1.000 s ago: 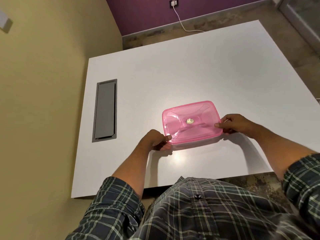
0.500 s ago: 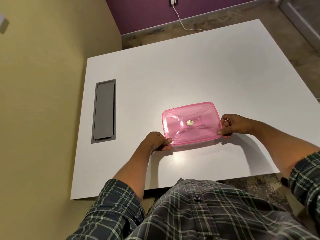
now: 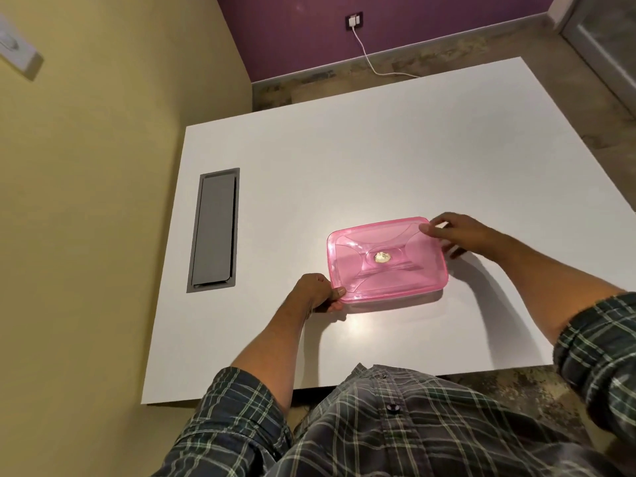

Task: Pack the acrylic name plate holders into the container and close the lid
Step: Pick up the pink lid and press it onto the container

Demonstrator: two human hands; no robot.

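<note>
Both hands (image 3: 389, 261) (gripping) around container (image 3: 387, 259)

A white table (image 3: 361, 160) is standing against a yellow wall (image 3: 96, 139), a grey hatch (image 3: 214, 230) lying in its top. A white cable (image 3: 373, 62) is trailing from a socket (image 3: 354, 20) on the purple wall (image 3: 378, 25) across the mottled floor (image 3: 447, 60).

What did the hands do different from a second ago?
The right hand slid from the middle of the pink container's right side to its far right corner. The left hand still grips the near left corner. The lid stays on and the container stays on the white table.
</note>
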